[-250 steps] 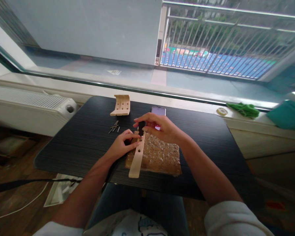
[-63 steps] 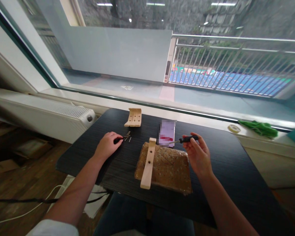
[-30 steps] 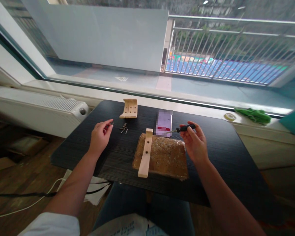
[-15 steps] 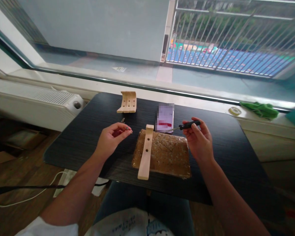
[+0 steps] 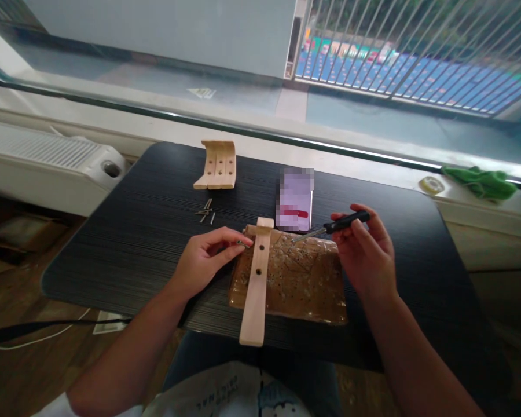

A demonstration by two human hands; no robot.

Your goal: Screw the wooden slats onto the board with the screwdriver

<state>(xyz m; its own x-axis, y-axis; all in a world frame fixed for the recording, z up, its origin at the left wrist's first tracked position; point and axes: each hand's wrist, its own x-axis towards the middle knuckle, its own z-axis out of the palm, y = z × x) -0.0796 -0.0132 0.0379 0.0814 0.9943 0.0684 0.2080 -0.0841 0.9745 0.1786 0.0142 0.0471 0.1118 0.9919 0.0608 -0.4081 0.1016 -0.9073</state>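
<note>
As left hand (image 5: 204, 263) pinches screw (image 5: 242, 244), slat (image 5: 255, 289) alongside

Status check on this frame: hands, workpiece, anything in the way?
Left hand pinches a small screw beside the wooden strip. Right hand grips the screwdriver, tip over the brown pad. Strip's two holes uncovered.

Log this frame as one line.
left hand: pinches screw beside wooden strip | right hand: holds screwdriver, tip over brown board | spare screws on table
</note>
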